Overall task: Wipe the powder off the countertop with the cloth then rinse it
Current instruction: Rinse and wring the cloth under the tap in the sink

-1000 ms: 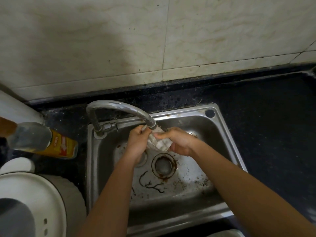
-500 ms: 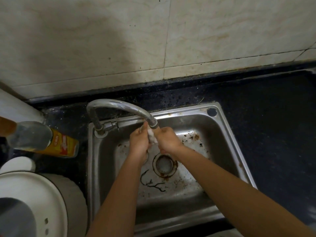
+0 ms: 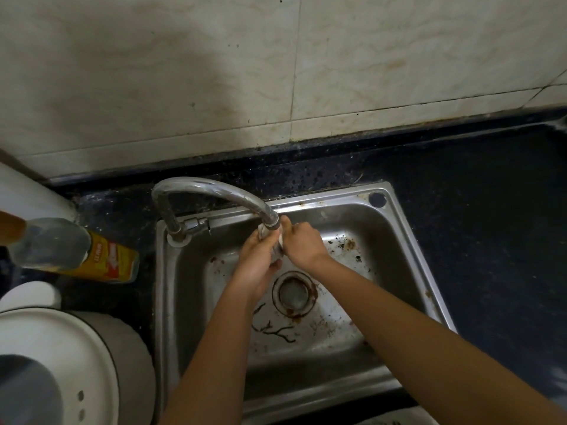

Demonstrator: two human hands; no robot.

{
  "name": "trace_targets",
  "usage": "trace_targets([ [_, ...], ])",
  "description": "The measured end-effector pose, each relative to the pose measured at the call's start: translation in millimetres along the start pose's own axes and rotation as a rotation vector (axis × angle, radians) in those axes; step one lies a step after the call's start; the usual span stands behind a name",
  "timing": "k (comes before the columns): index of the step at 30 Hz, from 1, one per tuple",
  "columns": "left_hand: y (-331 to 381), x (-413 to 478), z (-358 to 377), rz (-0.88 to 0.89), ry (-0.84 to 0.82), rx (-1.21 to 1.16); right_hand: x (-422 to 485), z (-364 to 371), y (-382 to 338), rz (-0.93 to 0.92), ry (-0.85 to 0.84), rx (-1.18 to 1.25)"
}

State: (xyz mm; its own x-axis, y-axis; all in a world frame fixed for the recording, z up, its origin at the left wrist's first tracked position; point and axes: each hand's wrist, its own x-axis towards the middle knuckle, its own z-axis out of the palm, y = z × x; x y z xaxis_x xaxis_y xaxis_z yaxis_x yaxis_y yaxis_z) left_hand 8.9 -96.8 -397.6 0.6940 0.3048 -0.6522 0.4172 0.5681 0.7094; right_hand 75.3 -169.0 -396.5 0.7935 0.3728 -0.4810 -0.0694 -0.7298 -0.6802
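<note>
**Cloth bunched tight under the tap**

Cloth (image 3: 277,245) that lay looser between my palms a second ago is now squeezed into a small pale wad. My left hand (image 3: 259,265) and right hand (image 3: 303,245) have closed in on it and both clench round it, knuckles nearly touching, directly beneath the mouth of the curved chrome spout (image 3: 214,191). I judge that wiping is done and the rinse is at its wringing stage. I cannot tell whether water is running. The fabric looks limp and sodden. Below it the steel sink (image 3: 322,204) is dull and rust-flecked around the round drain (image 3: 294,292). The dark speckled countertop (image 3: 491,225) shows no powder here.
</note>
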Motion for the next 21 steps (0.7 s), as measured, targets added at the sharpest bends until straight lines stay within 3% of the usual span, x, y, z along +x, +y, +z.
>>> trace_targets([
  [3,0,7,2,0.036,0.223,0.153,-7,-1,-2,-0.101,-0.079,-0.025],
  [7,0,11,5,0.079,0.289,0.169,-19,-7,-5,-0.278,-0.138,-0.073],
  [11,16,4,4,-0.07,0.34,0.102,-35,-4,-4,-0.437,-0.152,-0.205],
  [15,14,-4,6,-0.115,0.274,0.077,-29,3,-7,-0.481,0.008,-0.29],
  [21,3,-4,2,-0.1,0.069,0.129,-13,-4,-13,-0.244,0.064,-0.241],
])
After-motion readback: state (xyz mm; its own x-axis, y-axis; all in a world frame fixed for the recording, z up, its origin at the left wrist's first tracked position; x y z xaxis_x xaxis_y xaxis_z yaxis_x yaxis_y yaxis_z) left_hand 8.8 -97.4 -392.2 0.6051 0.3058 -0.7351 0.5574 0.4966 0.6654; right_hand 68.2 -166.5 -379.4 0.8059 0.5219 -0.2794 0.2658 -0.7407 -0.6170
